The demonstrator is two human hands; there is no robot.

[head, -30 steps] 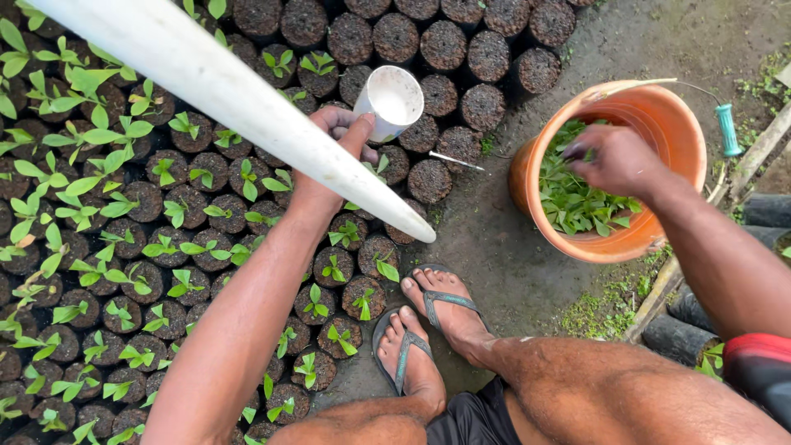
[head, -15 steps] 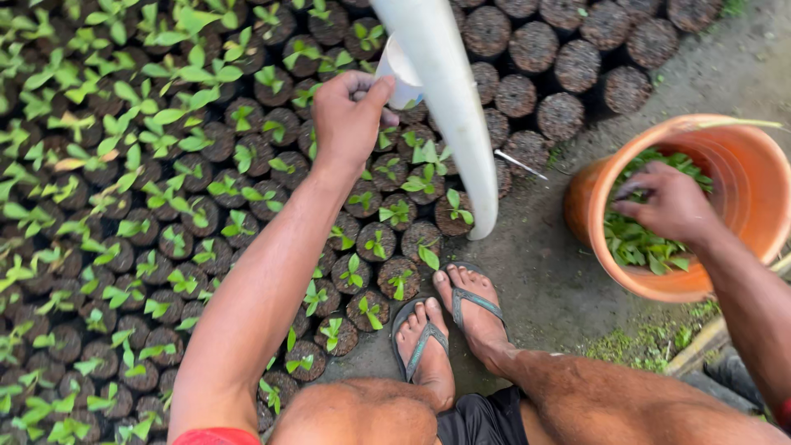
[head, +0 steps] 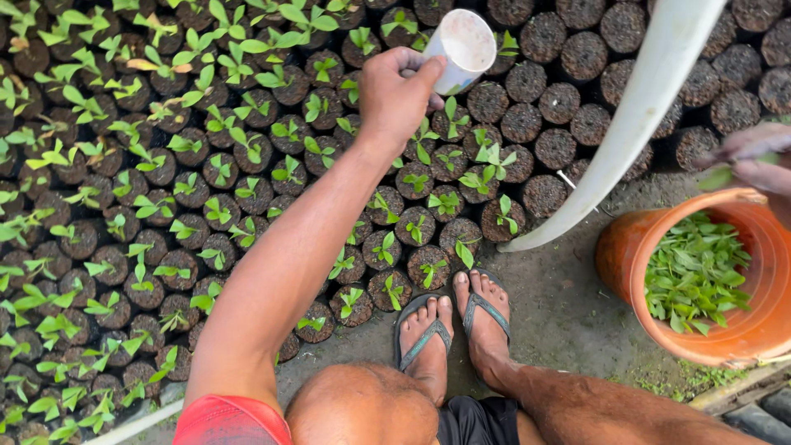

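Observation:
My left hand grips a short white plastic tube and holds it upright over the soil-filled nursery bags, several of which carry small green seedlings. At the right edge, blurred, my right hand pinches a small green seedling cutting above the orange bucket, which is full of green seedling cuttings. I squat with both feet in sandals at the edge of the bags.
A long white pipe slants from the top right down to the ground beside the bucket. Bags at the top right hold bare soil only. Grey dirt ground lies between my feet and the bucket.
My left hand has carried the white tube a bit further over the bags. My right hand has risen out of the bucket with a cutting. The view has shifted left.

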